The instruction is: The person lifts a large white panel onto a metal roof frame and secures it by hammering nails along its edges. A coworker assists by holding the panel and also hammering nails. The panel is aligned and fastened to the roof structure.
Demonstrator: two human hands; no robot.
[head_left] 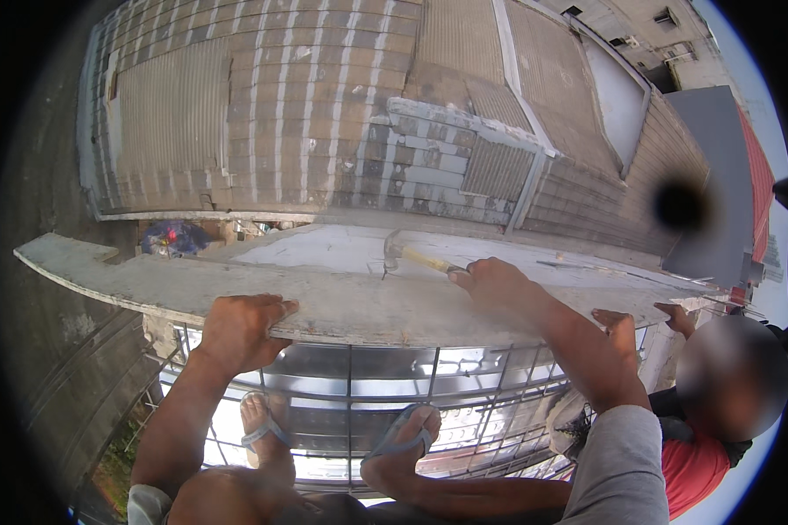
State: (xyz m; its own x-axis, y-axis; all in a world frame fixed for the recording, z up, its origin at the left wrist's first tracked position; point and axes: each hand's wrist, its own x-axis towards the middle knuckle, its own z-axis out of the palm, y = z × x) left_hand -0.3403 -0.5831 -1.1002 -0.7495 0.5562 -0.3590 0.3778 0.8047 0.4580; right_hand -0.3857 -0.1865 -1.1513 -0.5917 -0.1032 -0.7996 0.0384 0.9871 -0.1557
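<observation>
A long, weathered board (140, 284) runs across the view in front of me, above a metal bar grid. My left hand (252, 328) is closed on the board's near edge. In my right hand (490, 282) I grip a claw hammer (425, 258) by its light wooden handle; its head is over the pale, narrow surface (306, 245) along the board's far side. My sandalled feet (263, 429) are below the board on the bars.
A co-worker (692, 464) in red at the right has both hands on the board. Tiled and corrugated roofs (289, 114) lie beyond, with a blue bundle (173, 239) below them. A dark wall (44, 175) stands left; metal bars (350, 394) span underneath me.
</observation>
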